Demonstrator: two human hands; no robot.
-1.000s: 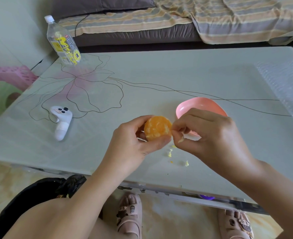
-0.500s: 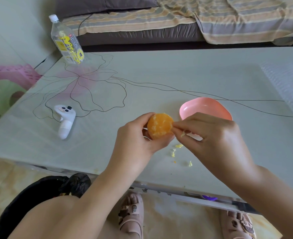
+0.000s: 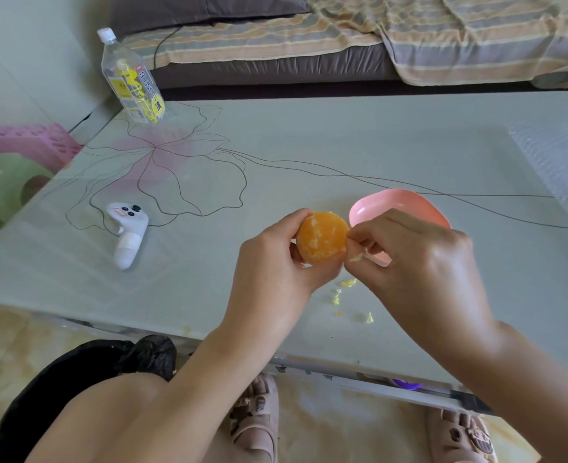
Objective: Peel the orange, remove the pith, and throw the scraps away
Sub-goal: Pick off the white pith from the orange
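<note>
- Head view: the left grip (image 3: 272, 262) grasps the peeled orange (image 3: 322, 237) above the table (image 3: 309, 145).
- The right grip (image 3: 419, 262), at 3 o'clock of the orange, pinches a pale pith strip (image 3: 357, 258).
- Small scraps (image 3: 347, 283) lie on the table at 5 o'clock; a pink bowl (image 3: 399, 202) stands at 2 o'clock.

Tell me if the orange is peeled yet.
Peeled. The orange shows bare flesh with white pith patches, no rind on the visible side; the left hand holds it.
</note>
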